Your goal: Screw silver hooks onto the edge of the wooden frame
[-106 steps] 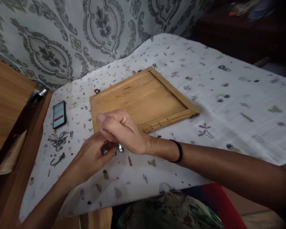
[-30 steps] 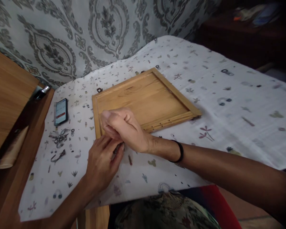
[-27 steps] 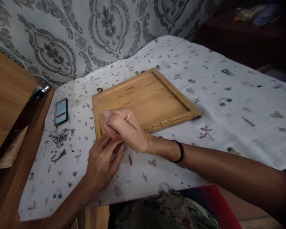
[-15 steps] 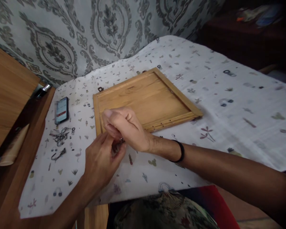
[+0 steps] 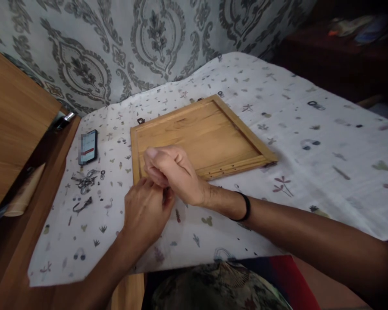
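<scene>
My right hand is closed, with the thumb on top, and sits over the front left part of a wooden framed panel. Just below it, my left hand is closed too, and the two hands touch. Whatever they grip is hidden between the fingers; only a dark gap shows there. The panel lies flat on the patterned white cloth, with a row of small dark holes along its front edge. A dark band circles my right wrist.
To the left lie a phone with a lit screen, a small heap of shiny clear-and-dark strips and a separate dark curved strip. A beige tube rests on the wooden ledge. A patterned curtain hangs behind.
My left hand has turned and moved slightly right, closing up against the right hand, so the small shiny thing seen between them is now covered. The whole view has shifted a little.
</scene>
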### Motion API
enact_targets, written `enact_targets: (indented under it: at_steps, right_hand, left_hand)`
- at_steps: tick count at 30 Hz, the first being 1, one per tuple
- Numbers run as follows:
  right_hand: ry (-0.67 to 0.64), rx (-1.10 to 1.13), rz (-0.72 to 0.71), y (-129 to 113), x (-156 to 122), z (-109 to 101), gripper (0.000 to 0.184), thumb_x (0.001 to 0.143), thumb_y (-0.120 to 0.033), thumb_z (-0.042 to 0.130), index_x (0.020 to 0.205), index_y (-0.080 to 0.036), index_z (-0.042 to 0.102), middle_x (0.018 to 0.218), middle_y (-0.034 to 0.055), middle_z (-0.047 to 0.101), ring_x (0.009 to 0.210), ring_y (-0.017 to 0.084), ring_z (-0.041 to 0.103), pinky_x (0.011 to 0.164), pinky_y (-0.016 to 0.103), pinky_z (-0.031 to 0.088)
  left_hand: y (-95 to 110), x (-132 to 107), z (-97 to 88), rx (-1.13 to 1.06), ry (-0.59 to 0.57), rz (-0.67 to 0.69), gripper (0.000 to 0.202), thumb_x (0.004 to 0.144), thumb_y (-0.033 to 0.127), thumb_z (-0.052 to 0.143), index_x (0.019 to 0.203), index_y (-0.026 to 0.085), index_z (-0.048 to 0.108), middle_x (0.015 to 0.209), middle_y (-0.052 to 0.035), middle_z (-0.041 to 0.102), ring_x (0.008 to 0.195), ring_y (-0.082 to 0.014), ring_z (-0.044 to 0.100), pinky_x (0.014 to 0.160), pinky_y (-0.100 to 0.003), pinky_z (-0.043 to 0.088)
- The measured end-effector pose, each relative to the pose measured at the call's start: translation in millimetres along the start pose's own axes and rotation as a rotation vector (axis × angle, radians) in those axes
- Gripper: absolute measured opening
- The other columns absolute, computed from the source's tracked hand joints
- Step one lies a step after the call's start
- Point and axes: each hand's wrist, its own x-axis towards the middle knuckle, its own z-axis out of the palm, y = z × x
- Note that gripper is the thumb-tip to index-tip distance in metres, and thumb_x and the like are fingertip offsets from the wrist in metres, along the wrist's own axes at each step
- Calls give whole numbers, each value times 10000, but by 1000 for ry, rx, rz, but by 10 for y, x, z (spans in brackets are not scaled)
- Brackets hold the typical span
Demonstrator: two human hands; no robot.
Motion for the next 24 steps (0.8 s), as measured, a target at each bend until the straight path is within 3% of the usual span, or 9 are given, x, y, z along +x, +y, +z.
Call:
enact_targets:
  at_steps: [6, 18, 21, 24]
  right_hand:
    - [-6, 7, -11, 4, -1, -4, 568, 979, -440, 608, 537, -208, 337, 493, -82, 294, 465, 45, 271, 462, 240, 245]
    - [-7, 33, -28, 14, -1, -3, 564, 990, -415, 604, 541, -209, 332, 497, -84, 288, 466, 46, 268, 460, 235, 241]
    - [-1, 9, -22, 7, 3, -5, 581, 985, -468, 601, 534, -212, 340, 492, -79, 301, 463, 50, 284, 454, 235, 248]
    - [10, -16, 0, -8, 6, -7, 601, 977, -534, 587, 527, -214, 349, 491, -75, 309, 464, 55, 300, 447, 232, 257]
  left_hand:
    - [17, 10, 24, -76, -8, -32, 178, 902, 202, 554, 778, 215, 681, 727, -59, 710, 720, -241, 665, 578, -316, 456]
    - [81, -5, -27, 52, -28, -31, 208, 917, 187, 525, 790, 192, 690, 743, -82, 711, 698, -265, 660, 523, -334, 392]
    - [68, -28, -61, 17, -17, -31, 206, 958, 202, 499, 870, 192, 685, 754, -62, 694, 678, -248, 645, 530, -332, 392]
    - [35, -99, -101, -13, 65, 7, 212, 1012, 255, 467, 913, 185, 641, 761, -52, 663, 674, -240, 616, 559, -342, 421]
